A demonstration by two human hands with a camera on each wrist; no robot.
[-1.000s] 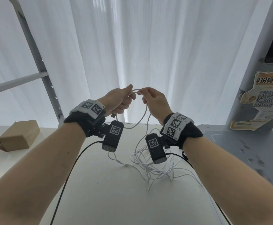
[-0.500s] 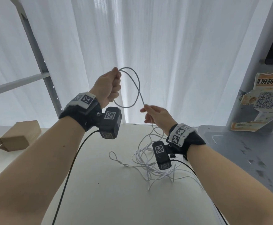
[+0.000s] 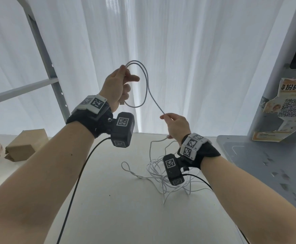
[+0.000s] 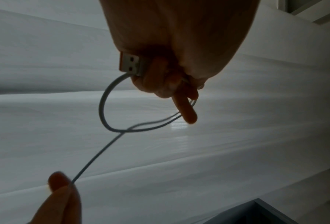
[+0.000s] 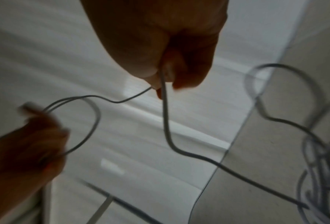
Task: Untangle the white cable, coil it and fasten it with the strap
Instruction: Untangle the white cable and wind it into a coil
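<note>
My left hand (image 3: 121, 85) is raised in front of the curtain and grips the white cable (image 3: 146, 81) near its USB plug (image 4: 130, 63), with a small loop hanging from the fingers. From that loop the cable runs down to my right hand (image 3: 174, 123), which pinches it between thumb and fingers. Below the right hand the cable drops to a tangled heap (image 3: 161, 176) on the white table (image 3: 117, 208). In the right wrist view the pinched cable (image 5: 165, 106) leaves the fingers in two directions. No strap is visible.
Brown cardboard boxes (image 3: 25, 145) sit at the table's left edge. A grey surface (image 3: 267, 164) adjoins the table on the right, under a pillar with a torn QR poster (image 3: 288, 110). A metal shelf frame (image 3: 54, 85) stands at the back left. White curtains hang behind.
The hands, together a second ago, have parted: the left hand rose with a loop of cable, the right hand slid down and right along the cable.
</note>
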